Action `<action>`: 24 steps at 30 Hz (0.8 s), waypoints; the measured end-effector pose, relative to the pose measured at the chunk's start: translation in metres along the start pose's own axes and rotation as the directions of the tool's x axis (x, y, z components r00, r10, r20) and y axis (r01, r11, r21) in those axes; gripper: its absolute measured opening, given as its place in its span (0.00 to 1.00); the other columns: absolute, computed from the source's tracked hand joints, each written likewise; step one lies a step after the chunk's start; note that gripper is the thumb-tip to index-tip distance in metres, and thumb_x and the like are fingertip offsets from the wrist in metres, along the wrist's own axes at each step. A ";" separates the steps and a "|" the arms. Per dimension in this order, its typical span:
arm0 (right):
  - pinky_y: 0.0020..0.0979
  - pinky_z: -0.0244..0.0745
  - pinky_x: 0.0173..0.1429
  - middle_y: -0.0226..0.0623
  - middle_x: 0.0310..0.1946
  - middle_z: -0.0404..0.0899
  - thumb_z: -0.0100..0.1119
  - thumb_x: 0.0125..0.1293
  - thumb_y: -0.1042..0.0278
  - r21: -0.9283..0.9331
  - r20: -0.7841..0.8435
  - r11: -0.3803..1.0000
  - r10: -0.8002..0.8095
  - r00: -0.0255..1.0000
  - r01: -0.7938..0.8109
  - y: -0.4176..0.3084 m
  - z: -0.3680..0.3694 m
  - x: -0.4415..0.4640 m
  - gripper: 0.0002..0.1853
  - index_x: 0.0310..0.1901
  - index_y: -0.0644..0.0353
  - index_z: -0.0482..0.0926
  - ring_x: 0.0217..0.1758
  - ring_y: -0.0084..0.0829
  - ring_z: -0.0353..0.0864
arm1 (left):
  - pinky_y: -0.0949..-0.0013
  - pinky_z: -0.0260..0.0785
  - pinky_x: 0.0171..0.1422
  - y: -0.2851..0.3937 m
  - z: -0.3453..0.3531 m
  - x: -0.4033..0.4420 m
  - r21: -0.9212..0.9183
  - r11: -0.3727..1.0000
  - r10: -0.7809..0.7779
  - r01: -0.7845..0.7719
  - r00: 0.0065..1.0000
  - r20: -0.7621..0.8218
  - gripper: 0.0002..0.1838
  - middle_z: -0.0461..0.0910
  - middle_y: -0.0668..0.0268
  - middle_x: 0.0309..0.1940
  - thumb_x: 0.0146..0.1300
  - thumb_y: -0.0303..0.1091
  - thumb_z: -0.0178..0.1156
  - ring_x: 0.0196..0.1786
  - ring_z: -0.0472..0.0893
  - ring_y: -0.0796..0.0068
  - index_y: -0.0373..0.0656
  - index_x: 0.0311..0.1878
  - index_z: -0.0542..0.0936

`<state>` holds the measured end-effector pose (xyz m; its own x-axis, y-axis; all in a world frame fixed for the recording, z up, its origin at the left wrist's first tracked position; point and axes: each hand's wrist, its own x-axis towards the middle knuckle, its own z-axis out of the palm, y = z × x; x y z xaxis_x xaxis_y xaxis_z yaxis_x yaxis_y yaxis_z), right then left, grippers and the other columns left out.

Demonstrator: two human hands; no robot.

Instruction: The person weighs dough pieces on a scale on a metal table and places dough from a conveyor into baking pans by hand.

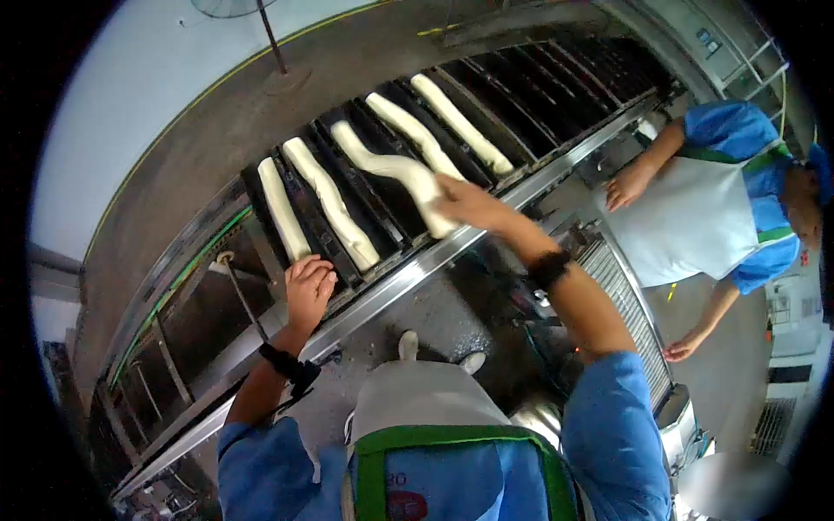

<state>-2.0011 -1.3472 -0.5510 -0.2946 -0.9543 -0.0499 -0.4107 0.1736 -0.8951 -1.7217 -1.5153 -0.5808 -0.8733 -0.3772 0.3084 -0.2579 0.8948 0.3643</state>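
Note:
Several long, pale rolls that look like dough lie side by side in black troughs. My left hand (311, 282) rests on the near end of the leftmost dough roll (282, 208), its fingers slightly apart and lying over it rather than wrapped round. Further right, my right hand (469, 206) is closed at the near part of a wavy dough roll (382, 165), whose end is blurred by motion. Between these two lies another dough roll (330, 204). Beyond my right hand are two more, a bent dough roll (417, 135) and a straighter dough roll (460, 123).
A metal rail (408, 276) edges the black trough conveyor (556, 95) in front of me. At the right a co-worker in a white apron (678, 217) stands beside a roller conveyor (621, 291). A fan stand (276, 48) is on the far floor.

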 end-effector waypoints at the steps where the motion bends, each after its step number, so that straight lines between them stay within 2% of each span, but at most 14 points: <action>1: 0.27 0.63 0.47 0.38 0.41 0.71 0.48 0.57 0.61 -0.213 0.019 0.976 -0.029 0.999 0.033 0.026 0.015 0.022 0.23 0.51 0.65 0.63 0.42 0.28 0.68 | 0.61 0.51 0.52 -0.003 0.003 0.002 -0.007 1.000 -0.002 0.002 1.000 0.015 0.10 0.75 0.67 0.35 0.54 0.35 0.50 0.49 0.67 0.65 0.40 0.29 0.77; 3: 0.26 0.63 0.48 0.41 0.43 0.71 0.50 0.56 0.59 -0.283 0.254 0.959 0.047 0.966 0.028 0.025 0.011 0.040 0.24 0.51 0.65 0.64 0.44 0.28 0.69 | 0.61 0.51 0.53 0.001 -0.001 0.004 0.054 0.998 -0.034 0.035 0.999 -0.017 0.09 0.74 0.68 0.36 0.54 0.35 0.50 0.49 0.67 0.65 0.42 0.28 0.77; 4: 0.25 0.62 0.50 0.40 0.46 0.70 0.49 0.57 0.56 -0.137 0.225 0.983 0.149 0.963 -0.121 0.011 0.000 0.030 0.24 0.50 0.66 0.65 0.48 0.29 0.69 | 0.60 0.50 0.53 0.008 -0.005 0.004 0.100 0.993 -0.061 0.066 0.997 -0.057 0.08 0.74 0.69 0.37 0.54 0.35 0.50 0.50 0.66 0.65 0.44 0.28 0.77; 5: 0.24 0.63 0.50 0.37 0.46 0.70 0.47 0.58 0.54 0.153 0.023 0.988 -0.019 1.000 0.016 0.032 -0.002 0.021 0.25 0.51 0.64 0.65 0.49 0.29 0.68 | 0.59 0.49 0.53 0.017 -0.008 0.010 0.096 0.989 -0.111 0.113 0.993 -0.028 0.06 0.73 0.70 0.39 0.52 0.35 0.52 0.51 0.65 0.65 0.46 0.29 0.76; 8: 0.28 0.62 0.52 0.36 0.47 0.69 0.46 0.59 0.52 0.439 0.116 0.869 0.196 0.974 -0.227 0.035 -0.038 -0.021 0.26 0.53 0.62 0.64 0.50 0.28 0.67 | 0.59 0.50 0.53 0.039 0.006 0.044 0.109 0.994 0.029 -0.028 1.000 -0.004 0.06 0.73 0.72 0.39 0.49 0.32 0.54 0.50 0.65 0.65 0.48 0.33 0.75; 9: 0.29 0.62 0.52 0.36 0.48 0.68 0.46 0.59 0.51 0.482 0.145 0.835 0.222 0.964 -0.265 0.042 -0.049 -0.033 0.26 0.54 0.61 0.63 0.51 0.28 0.66 | 0.59 0.46 0.57 0.040 0.017 0.058 0.046 0.993 0.103 -0.104 0.994 0.036 0.08 0.72 0.65 0.40 0.53 0.34 0.50 0.52 0.64 0.63 0.47 0.36 0.75; 13: 0.30 0.64 0.51 0.42 0.49 0.66 0.41 0.59 0.45 0.771 0.055 0.615 0.195 0.979 -0.166 0.073 -0.068 -0.082 0.30 0.54 0.63 0.61 0.49 0.30 0.67 | 0.60 0.50 0.54 0.047 0.053 0.132 0.142 0.982 0.062 -0.125 0.922 0.382 0.11 0.74 0.65 0.33 0.51 0.34 0.51 0.46 0.68 0.64 0.53 0.40 0.75; 14: 0.30 0.64 0.51 0.42 0.49 0.66 0.41 0.59 0.45 0.772 0.047 0.614 0.201 0.978 -0.163 0.075 -0.073 -0.091 0.30 0.54 0.63 0.61 0.49 0.30 0.67 | 0.56 0.50 0.54 0.041 0.066 0.150 0.274 0.935 0.099 -0.223 0.910 0.403 0.13 0.75 0.63 0.33 0.51 0.35 0.47 0.44 0.70 0.66 0.53 0.41 0.75; 16: 0.31 0.63 0.52 0.42 0.51 0.65 0.36 0.60 0.42 0.879 -0.053 0.472 0.241 0.969 -0.069 0.076 -0.082 -0.114 0.33 0.57 0.62 0.55 0.50 0.32 0.68 | 0.53 0.53 0.52 0.031 0.089 0.184 0.421 0.871 -0.014 -0.254 0.843 0.538 0.16 0.75 0.63 0.38 0.51 0.32 0.45 0.46 0.70 0.65 0.57 0.43 0.75; 17: 0.31 0.63 0.52 0.42 0.51 0.65 0.36 0.60 0.42 0.880 -0.077 0.470 0.269 0.960 -0.061 0.082 -0.083 -0.115 0.33 0.57 0.62 0.55 0.50 0.32 0.68 | 0.52 0.54 0.52 0.007 0.104 0.196 0.464 0.838 -0.048 -0.287 0.808 0.587 0.17 0.74 0.63 0.39 0.51 0.31 0.45 0.47 0.70 0.65 0.58 0.43 0.75; 20: 0.36 0.63 0.54 0.47 0.53 0.62 0.33 0.58 0.39 0.963 -0.211 0.221 0.244 0.947 0.157 0.097 -0.110 -0.145 0.36 0.58 0.62 0.52 0.52 0.38 0.66 | 0.52 0.58 0.51 -0.008 0.109 0.207 0.466 0.742 0.131 -0.483 0.785 0.605 0.17 0.71 0.64 0.45 0.50 0.29 0.46 0.47 0.69 0.62 0.59 0.43 0.75; 22: 0.40 0.62 0.55 0.50 0.53 0.61 0.31 0.58 0.37 0.941 -0.339 0.104 0.267 0.902 0.323 0.112 -0.123 -0.169 0.36 0.57 0.62 0.53 0.54 0.42 0.64 | 0.52 0.63 0.45 -0.011 0.115 0.217 0.534 0.688 -0.098 -0.492 0.666 0.739 0.13 0.70 0.62 0.42 0.52 0.36 0.47 0.45 0.69 0.59 0.54 0.41 0.75; 23: 0.41 0.61 0.55 0.51 0.53 0.60 0.30 0.57 0.36 0.915 -0.398 0.056 0.278 0.874 0.399 0.116 -0.130 -0.182 0.36 0.56 0.62 0.55 0.55 0.44 0.63 | 0.52 0.64 0.43 -0.029 0.112 0.215 0.564 0.640 -0.175 -0.521 0.616 0.768 0.13 0.70 0.60 0.40 0.54 0.41 0.48 0.44 0.69 0.57 0.51 0.42 0.73; 24: 0.40 0.61 0.56 0.51 0.55 0.58 0.27 0.57 0.35 0.888 -0.455 0.063 0.275 0.847 0.456 0.125 -0.135 -0.195 0.37 0.57 0.61 0.54 0.56 0.44 0.61 | 0.53 0.63 0.42 -0.119 0.135 0.212 0.481 0.778 -0.122 -0.405 0.654 0.747 0.14 0.70 0.58 0.38 0.54 0.44 0.48 0.44 0.68 0.55 0.48 0.39 0.74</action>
<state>-2.1115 -1.1070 -0.5939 -0.7549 -0.6501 -0.0866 0.6055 -0.6401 -0.4729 -1.9324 -1.6693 -0.6773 -0.8482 -0.1775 -0.4990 -0.0460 0.9633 -0.2644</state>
